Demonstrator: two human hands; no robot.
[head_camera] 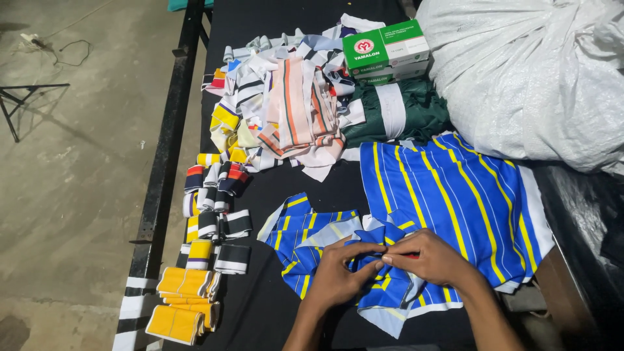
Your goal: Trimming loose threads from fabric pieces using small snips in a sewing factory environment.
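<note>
I saw left hand (338,276) and right hand (426,257) fingers pinching the blue-and-yellow striped fabric piece (390,286) on the desk (273,305); mid-alignment, I judged.

Both hands (383,263) together — fingers (370,255) pinched, tips touching.

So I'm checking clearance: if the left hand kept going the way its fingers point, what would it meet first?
The left hand points right, toward the right hand; their fingertips nearly touch over the blue striped fabric, so it would likely meet that hand first.
</note>
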